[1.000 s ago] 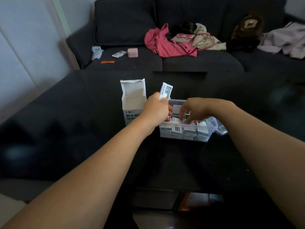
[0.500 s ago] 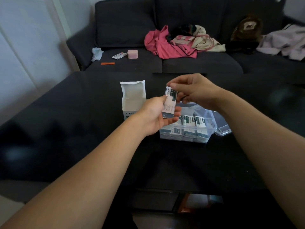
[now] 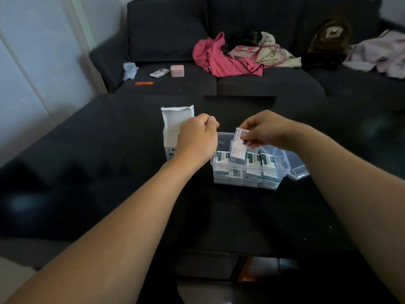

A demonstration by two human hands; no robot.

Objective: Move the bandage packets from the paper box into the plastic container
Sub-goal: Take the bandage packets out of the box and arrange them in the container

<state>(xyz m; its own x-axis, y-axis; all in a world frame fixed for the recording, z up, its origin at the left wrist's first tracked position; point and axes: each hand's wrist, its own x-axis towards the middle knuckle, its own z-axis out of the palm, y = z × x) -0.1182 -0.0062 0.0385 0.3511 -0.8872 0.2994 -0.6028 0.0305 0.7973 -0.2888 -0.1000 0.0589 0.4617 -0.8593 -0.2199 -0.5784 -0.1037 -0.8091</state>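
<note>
A white paper box stands upright and open-topped on the dark table, left of a clear plastic container. Several white-and-dark bandage packets stand in rows inside the container. My right hand pinches one bandage packet above the container's left half, its lower end near the rows. My left hand hovers between the box and the container, fingers curled with nothing visible in them. It hides part of the box's right side.
The container's clear lid lies just right of it. Behind the black table stands a dark sofa with a pink garment, a small pink case, a white packet and other clothes.
The packet passed from my left hand to my right hand, which lowered it toward the container. My left hand drew back toward the paper box.
</note>
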